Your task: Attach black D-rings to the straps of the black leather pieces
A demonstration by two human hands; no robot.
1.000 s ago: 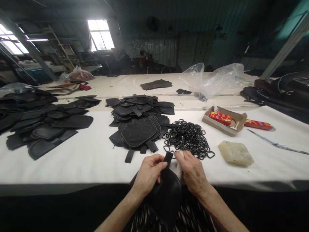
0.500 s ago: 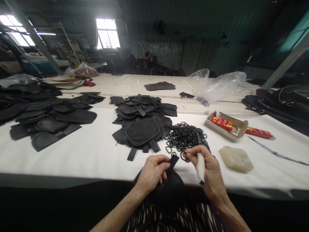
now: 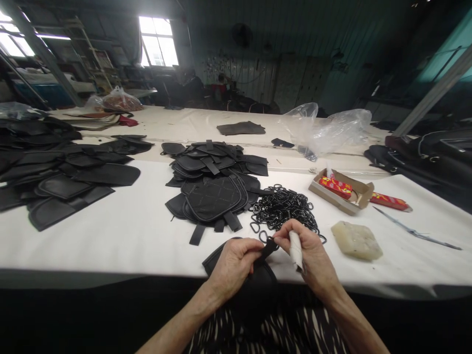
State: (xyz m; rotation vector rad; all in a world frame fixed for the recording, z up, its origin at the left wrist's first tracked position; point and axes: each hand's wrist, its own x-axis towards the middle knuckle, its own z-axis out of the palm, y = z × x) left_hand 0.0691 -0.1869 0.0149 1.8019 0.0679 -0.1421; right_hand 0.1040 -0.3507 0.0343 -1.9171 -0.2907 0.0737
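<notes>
Holding a black strap point(image 3: 268, 250) between them, both hands work close together at the table's near edge. Left hand point(image 3: 236, 265): thumb and fingers pinch the strap partway along, presumably to keep it from twisting. Right hand point(image 3: 309, 250): thumb and fingertips pinch the strap's free end, probably for fine control. Whether a ring is caught in that pinch is too dark and small to tell. White wrapping point(image 3: 296, 250) lies along the right hand's fingers; cannot tell if it is worn or gripped, perhaps there as protection.

Position of work: the strap bridges the short gap between the two sets of fingertips, touching both. The black piece point(image 3: 262, 276) that it appears to belong to hangs below and between the hands, over the table edge, its left part hidden behind the left hand. Resting it toward the body likely leaves the fingers free.

Surroundings: a heap of black rings point(image 3: 283, 209) sits just beyond the right hand, with a loose ring point(image 3: 263, 236) beside the strap's end; judged to be kept there for short reach. A stack of similar pieces point(image 3: 212, 196) lies ahead of the left hand; a second pile point(image 3: 70, 189) lies well off to its left. A yellowish block point(image 3: 357, 241) is to the right hand's right, near a cardboard box point(image 3: 332, 201), both outside the working space.
</notes>
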